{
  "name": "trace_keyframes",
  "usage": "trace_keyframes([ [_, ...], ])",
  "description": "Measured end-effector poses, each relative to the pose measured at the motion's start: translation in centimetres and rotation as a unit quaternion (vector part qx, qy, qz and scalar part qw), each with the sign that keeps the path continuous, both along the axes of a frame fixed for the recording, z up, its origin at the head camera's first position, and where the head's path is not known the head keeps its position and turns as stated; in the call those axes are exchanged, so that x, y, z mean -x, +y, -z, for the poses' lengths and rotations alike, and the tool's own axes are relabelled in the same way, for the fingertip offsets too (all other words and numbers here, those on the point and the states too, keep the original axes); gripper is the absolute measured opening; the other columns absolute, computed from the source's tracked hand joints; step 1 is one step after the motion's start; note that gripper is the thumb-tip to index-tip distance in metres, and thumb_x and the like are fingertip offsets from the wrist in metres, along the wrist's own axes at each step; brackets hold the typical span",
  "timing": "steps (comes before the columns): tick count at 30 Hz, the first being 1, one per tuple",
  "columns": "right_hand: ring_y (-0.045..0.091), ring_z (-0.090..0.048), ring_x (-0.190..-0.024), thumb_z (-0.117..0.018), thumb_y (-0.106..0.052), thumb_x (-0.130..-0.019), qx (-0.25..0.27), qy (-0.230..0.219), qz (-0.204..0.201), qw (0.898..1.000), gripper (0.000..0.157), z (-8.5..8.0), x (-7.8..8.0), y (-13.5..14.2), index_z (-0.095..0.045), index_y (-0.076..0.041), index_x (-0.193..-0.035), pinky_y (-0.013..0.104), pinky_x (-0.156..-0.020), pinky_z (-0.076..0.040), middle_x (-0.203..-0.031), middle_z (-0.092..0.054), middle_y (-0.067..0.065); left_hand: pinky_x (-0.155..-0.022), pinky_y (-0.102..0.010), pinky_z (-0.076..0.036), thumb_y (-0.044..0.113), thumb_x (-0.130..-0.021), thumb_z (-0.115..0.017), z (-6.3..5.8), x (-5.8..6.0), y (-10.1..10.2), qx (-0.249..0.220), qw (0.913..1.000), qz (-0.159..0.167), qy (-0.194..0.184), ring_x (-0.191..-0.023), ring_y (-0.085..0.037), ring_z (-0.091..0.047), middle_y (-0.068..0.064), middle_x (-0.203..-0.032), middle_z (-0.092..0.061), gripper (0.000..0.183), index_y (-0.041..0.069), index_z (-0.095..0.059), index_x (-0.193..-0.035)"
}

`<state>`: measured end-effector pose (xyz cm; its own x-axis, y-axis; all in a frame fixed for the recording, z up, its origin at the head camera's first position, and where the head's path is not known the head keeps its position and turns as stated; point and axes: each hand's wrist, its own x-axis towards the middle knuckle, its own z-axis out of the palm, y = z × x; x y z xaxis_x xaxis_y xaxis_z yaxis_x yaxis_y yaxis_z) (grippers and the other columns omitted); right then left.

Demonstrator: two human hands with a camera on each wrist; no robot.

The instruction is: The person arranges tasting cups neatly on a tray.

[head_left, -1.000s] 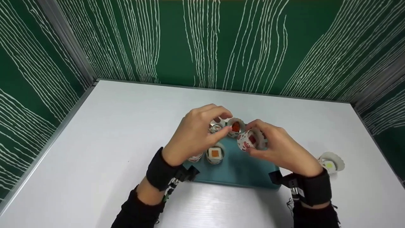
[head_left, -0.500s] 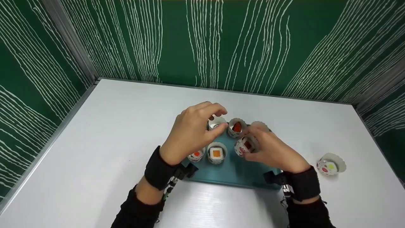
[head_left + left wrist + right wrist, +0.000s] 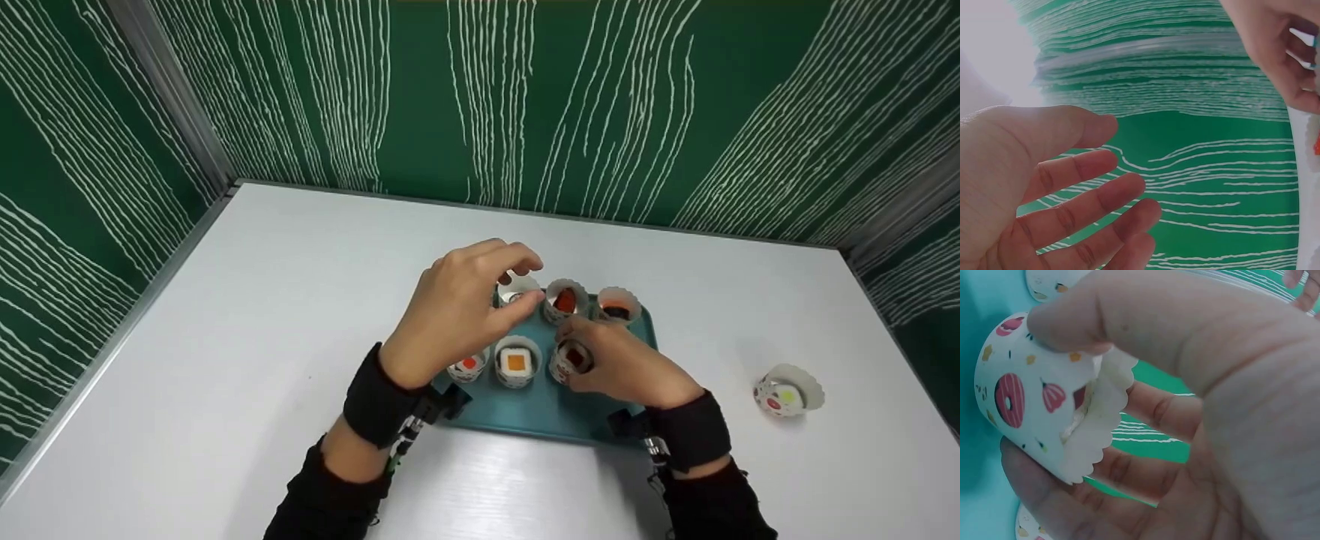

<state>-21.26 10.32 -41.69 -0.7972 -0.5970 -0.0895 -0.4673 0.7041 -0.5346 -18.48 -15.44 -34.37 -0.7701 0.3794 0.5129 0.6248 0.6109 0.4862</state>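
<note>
My right hand (image 3: 626, 360) grips a white paper baking cup (image 3: 1033, 391) with donut prints and a scalloped rim, thumb on one side and fingers on the other. Inside it shows a dark red-topped piece. The cup is at the blue-green tray (image 3: 517, 420), right of a cup with an orange-square white piece (image 3: 515, 364). My left hand (image 3: 469, 307) hovers over the tray's left part, fingers loosely bent and holding nothing; the left wrist view shows its bare palm (image 3: 994, 185). Partly behind it stand a cup with a red-dotted piece (image 3: 469, 365) and another cup (image 3: 520, 289).
At the tray's back edge stand a cup with a red-orange piece (image 3: 565, 301) and a cup with an orange and black piece (image 3: 618, 306). Off the tray, on the white table (image 3: 315, 262) to the right, sits a cup with a yellow-dotted piece (image 3: 786, 394). Green panels (image 3: 420, 97) enclose the table.
My right hand has moved left and down with its cup, from above the tray's right part to beside the orange-square cup. The back-right cup has come into view. My left hand barely moved.
</note>
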Motion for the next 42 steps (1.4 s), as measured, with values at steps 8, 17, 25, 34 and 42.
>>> trace_keyframes([
  [8, 0.028, -0.072, -0.109, -0.084, -0.004, -0.088, -0.015, 0.015, -0.004, 1.0, 0.058, 0.45, -0.05, -0.39, -0.061, 0.002, -0.141, 0.043, -0.086, -0.059, -0.128, -0.072, 0.017, -0.078, -0.037, -0.059, 0.024, -0.1, -0.077, -0.03, -0.05, 0.1, 0.002, 1.0, 0.0, -0.007, -0.095, -0.019, -0.073, -0.003, -0.106, -0.077, 0.019, 0.014, -0.077, -0.117],
  [17, 0.031, -0.071, -0.113, -0.082, -0.004, -0.088, -0.003, 0.027, -0.019, 0.999, 0.056, 0.64, -0.03, -0.54, -0.062, 0.002, -0.14, 0.045, -0.089, -0.059, -0.132, -0.071, 0.018, -0.078, -0.038, -0.06, 0.023, -0.1, -0.077, 0.01, 0.01, 0.17, 0.003, 0.9999, 0.006, -0.007, -0.095, -0.02, -0.074, -0.003, -0.107, -0.078, 0.019, 0.014, -0.077, -0.117],
  [25, 0.031, -0.072, -0.114, -0.084, -0.006, -0.089, -0.005, 0.03, -0.02, 0.999, 0.055, 0.66, 0.01, -0.76, -0.062, 0.002, -0.139, 0.046, -0.089, -0.06, -0.131, -0.071, 0.019, -0.081, -0.038, -0.061, 0.023, -0.1, -0.077, 0.02, 0.04, 0.25, 0.007, 0.9999, 0.006, -0.012, -0.097, -0.019, -0.074, -0.004, -0.109, -0.078, 0.02, 0.013, -0.077, -0.118],
  [34, 0.032, -0.072, -0.115, -0.084, -0.007, -0.089, -0.003, 0.032, -0.021, 0.999, 0.056, 0.65, 0.0, -0.74, -0.062, 0.002, -0.14, 0.046, -0.089, -0.06, -0.132, -0.071, 0.019, -0.082, -0.04, -0.061, 0.022, -0.099, -0.078, 0.16, 0.14, 0.24, 0.004, 0.9998, 0.011, -0.016, -0.097, -0.021, -0.075, -0.005, -0.107, -0.078, 0.02, 0.013, -0.077, -0.117],
  [42, 0.033, -0.072, -0.116, -0.085, -0.01, -0.09, -0.01, 0.033, -0.017, 0.999, 0.06, 0.58, -0.12, -0.61, -0.06, 0.002, -0.143, 0.047, -0.091, -0.06, -0.135, -0.07, 0.019, -0.08, -0.038, -0.061, 0.023, -0.099, -0.078, 0.2, 0.01, 0.29, 0.007, 0.9998, 0.013, -0.01, -0.096, -0.019, -0.075, -0.004, -0.107, -0.078, 0.021, 0.013, -0.077, -0.118],
])
